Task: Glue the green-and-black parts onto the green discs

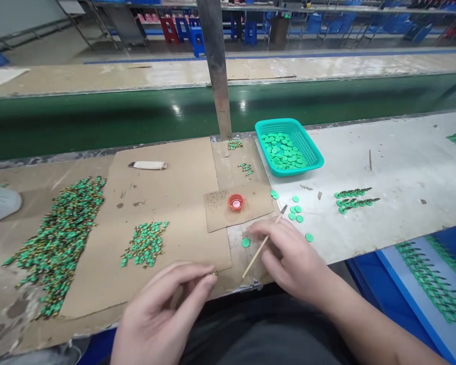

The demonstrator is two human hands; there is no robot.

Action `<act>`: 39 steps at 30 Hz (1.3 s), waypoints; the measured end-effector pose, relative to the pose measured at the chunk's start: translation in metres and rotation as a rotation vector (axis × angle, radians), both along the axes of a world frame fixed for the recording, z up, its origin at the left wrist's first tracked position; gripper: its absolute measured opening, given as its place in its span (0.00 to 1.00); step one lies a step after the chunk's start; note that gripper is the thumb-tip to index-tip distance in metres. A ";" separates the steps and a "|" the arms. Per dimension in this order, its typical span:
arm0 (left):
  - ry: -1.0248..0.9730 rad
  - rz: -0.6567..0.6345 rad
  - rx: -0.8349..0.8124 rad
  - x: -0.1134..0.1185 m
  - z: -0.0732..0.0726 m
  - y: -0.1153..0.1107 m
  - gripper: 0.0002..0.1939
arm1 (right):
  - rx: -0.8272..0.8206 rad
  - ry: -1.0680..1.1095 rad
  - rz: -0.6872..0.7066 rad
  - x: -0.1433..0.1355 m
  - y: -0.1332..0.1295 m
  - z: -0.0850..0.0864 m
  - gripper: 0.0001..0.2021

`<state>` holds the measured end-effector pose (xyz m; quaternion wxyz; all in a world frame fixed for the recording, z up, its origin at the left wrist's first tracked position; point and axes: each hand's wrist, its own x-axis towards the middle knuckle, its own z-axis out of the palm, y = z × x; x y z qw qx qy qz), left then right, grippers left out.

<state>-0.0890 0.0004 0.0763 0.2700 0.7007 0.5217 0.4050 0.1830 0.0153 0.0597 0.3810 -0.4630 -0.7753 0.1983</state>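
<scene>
My left hand (167, 309) pinches a tiny green-and-gold piece (214, 273) between thumb and index finger, mostly hidden by the fingertips. A thin wooden stick (255, 257) with a dark tip lies across the fingers of my right hand (289, 253), which is closed around it. Just below those fingertips a green disc (245, 242) rests on the table; contact cannot be made out. Several more green discs (293, 209) lie beyond the right hand. A small red cup (236, 203) with something pale inside stands on a piece of cardboard (218, 220).
At left are a large heap of green-and-gold pieces (66, 238) and a smaller one (144, 243). A turquoise basket (313, 152) holds green discs. Rows of joined discs with dark stems (355, 203) lie at right. A white-wrapped blade-like tool (148, 165) and a metal post (216, 71) stand farther back.
</scene>
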 end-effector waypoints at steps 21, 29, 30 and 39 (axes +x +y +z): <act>0.112 -0.131 0.039 0.050 -0.010 0.045 0.07 | 0.016 0.361 -0.035 0.027 -0.007 -0.001 0.14; 0.180 -0.139 0.124 0.052 -0.018 0.042 0.07 | -0.023 0.269 -0.079 0.027 -0.002 -0.006 0.11; 0.188 -0.136 0.121 0.052 -0.018 0.042 0.07 | -0.027 0.246 -0.093 0.028 -0.002 -0.005 0.08; 0.225 -0.124 0.100 0.055 -0.016 0.043 0.06 | -0.028 0.247 -0.116 0.030 -0.001 -0.004 0.07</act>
